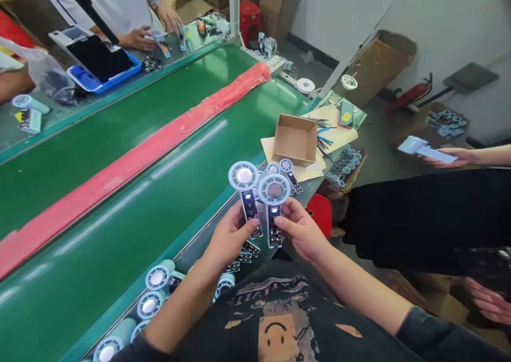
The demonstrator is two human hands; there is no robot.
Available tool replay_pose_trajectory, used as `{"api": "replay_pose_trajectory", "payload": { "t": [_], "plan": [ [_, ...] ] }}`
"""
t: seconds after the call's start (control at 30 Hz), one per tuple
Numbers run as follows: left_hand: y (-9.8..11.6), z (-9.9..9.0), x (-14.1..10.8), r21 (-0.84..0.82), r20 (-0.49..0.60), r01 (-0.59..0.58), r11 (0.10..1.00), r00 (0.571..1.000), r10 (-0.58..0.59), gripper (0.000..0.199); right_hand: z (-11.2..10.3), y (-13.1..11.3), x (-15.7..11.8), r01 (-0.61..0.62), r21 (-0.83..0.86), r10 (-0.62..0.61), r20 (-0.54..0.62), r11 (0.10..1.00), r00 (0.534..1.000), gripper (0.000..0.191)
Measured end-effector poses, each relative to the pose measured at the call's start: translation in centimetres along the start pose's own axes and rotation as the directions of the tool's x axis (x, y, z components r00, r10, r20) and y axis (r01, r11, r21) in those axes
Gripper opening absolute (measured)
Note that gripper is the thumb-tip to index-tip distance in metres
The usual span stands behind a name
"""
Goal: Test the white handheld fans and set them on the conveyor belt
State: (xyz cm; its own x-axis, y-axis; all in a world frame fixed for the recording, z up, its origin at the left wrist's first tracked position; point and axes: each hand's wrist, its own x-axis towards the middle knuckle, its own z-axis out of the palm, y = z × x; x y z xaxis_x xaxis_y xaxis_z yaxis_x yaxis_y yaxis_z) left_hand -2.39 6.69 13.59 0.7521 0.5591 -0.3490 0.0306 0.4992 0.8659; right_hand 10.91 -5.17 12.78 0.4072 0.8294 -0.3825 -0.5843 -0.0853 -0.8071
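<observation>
The person's left hand (224,238) and right hand (305,230) hold two round-headed devices (274,205), one apiece. The worktop (308,189) carries one cardboard box (293,158); one fire extinguisher (409,97) shows beyond.

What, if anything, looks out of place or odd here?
The pale-blue plastic round-headed unit in the right hand has a dull, brownish centre, while the matching unit in the left hand shows a bright white one. Also, the long red strip along the glossy green belt looks rumpled at its far end.

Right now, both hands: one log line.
left hand: holds left round-headed device | right hand: holds right round-headed device | beyond: open cardboard box | alongside: green belt
</observation>
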Motion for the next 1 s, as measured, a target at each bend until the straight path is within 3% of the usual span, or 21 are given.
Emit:
{"api": "replay_pose_trajectory", "payload": {
  "t": [0.13,0.3,0.6,0.83,0.9,1.0],
  "plan": [
    [0.1,0.7,-1.0,-0.065,-0.053,0.034,0.997,0.998,-0.038,0.043,-0.2,-1.2,0.0,-0.066,-0.008,0.066,0.018,0.998,0.998,0.057],
    [0.1,2.1,-2.0,-0.103,-0.274,-0.033,0.994,0.962,0.004,0.027,0.3,-2.4,0.7,-0.067,-0.001,0.067,0.104,0.998,0.992,0.057],
    [0.6,4.7,-4.5,-0.030,-0.418,-0.217,0.976,0.890,0.185,0.039,0.8,-4.4,0.9,-0.002,-0.027,0.011,0.339,1.000,0.941,0.048],
    [-0.3,5.4,-6.8,-0.105,-0.574,-0.258,0.960,0.804,0.153,0.048,0.9,-4.4,0.5,-0.078,-0.097,0.118,0.519,0.992,0.847,0.050],
    [-0.5,5.3,-7.4,-0.119,-0.581,-0.262,0.958,0.801,0.147,0.047,1.0,-4.3,0.5,-0.114,-0.111,0.156,0.529,0.987,0.834,0.051],
    [-1.0,5.2,-8.0,-0.125,-0.583,-0.291,0.948,0.795,0.167,0.047,1.2,-4.3,0.5,-0.140,-0.144,0.193,0.479,0.980,0.856,0.052]
  ]
}}
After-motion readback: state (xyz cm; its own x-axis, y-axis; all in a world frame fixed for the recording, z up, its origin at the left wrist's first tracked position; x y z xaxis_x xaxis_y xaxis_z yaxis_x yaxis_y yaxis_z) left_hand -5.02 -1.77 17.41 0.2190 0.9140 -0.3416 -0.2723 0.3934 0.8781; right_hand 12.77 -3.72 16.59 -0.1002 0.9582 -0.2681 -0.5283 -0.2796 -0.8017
